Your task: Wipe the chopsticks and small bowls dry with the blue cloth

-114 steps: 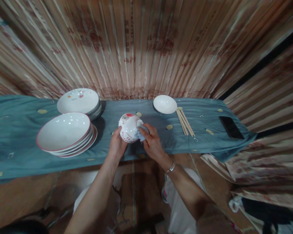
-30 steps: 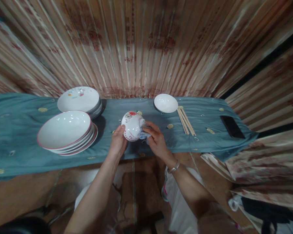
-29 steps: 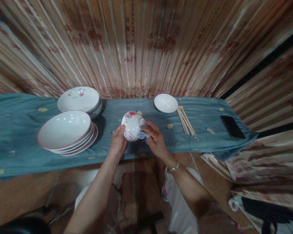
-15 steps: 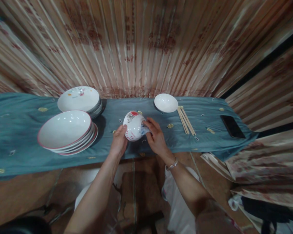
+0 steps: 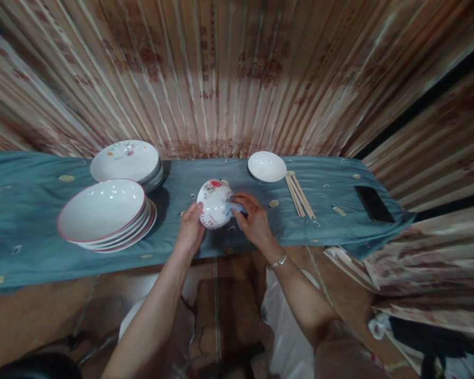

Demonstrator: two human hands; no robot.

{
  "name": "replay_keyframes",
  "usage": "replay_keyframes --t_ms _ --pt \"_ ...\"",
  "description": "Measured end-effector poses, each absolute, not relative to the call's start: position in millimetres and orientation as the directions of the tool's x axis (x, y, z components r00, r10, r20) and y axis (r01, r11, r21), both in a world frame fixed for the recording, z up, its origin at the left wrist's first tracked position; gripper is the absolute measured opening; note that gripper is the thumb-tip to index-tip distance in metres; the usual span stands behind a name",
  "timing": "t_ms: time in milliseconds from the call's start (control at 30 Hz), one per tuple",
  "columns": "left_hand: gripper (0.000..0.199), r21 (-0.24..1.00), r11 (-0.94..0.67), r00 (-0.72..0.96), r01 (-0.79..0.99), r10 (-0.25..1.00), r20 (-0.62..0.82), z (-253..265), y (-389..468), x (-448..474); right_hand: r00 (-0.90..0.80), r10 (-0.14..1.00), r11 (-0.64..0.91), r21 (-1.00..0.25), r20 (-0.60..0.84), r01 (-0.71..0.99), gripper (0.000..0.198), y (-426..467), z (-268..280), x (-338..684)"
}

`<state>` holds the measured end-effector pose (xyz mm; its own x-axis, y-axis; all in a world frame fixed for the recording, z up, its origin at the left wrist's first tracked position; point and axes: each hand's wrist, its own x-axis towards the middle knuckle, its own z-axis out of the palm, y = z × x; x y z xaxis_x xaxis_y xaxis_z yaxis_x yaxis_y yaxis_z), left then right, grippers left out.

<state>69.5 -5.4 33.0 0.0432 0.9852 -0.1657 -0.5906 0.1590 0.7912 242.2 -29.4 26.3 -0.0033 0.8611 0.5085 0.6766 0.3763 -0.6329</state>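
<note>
A small white bowl (image 5: 212, 213) with a red flower, dark markings and red writing is held over the table's near half, its rounded outer side towards me. My left hand (image 5: 190, 223) is closed on the bowl's left edge, thumb on the outer surface. On the other side, my right hand (image 5: 255, 221) pinches a small bluish-white cloth (image 5: 234, 206) against the bowl's right side. The fingers partly cover the cloth. Behind and right of my hands, another white bowl (image 5: 267, 167) sits upright.
Left on the teal tablecloth (image 5: 197, 171) stand a stack of red-rimmed bowls (image 5: 102, 210) and a stack of flowered dishes (image 5: 124, 162). Several chopsticks (image 5: 300, 195) lie to the right, with a black phone (image 5: 374, 204) farther along. A pleated curtain (image 5: 229, 79) hangs behind the table.
The cloth in my right hand has shifted slightly upward on the bowl and looks more folded. My left hand keeps its hold. The whole view has drifted slightly.
</note>
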Motion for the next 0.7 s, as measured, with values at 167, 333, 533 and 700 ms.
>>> replay_keyframes --t_ms 167,333,533,700 --pt "0.045 0.808 0.171 0.073 -0.564 0.985 -0.157 37.7 -8.8 70.9 0.074 0.828 0.341 -0.603 0.556 0.721 0.02 -20.0 27.8 242.2" --pt "0.046 0.812 0.172 0.094 -0.558 0.985 -0.144 40.2 -10.4 71.6 0.144 0.822 0.266 -0.595 0.551 0.758 0.02 -9.5 25.5 242.4" --pt "0.043 0.792 0.195 0.096 -0.578 0.981 -0.171 39.8 -9.7 70.0 0.15 0.863 0.175 -0.563 0.483 0.808 0.019 -6.6 21.7 245.0" --pt "0.045 0.773 0.191 0.081 -0.605 0.98 -0.18 37.8 -6.4 69.8 0.093 0.894 0.163 -0.511 0.439 0.844 0.014 -13.4 19.7 249.2"
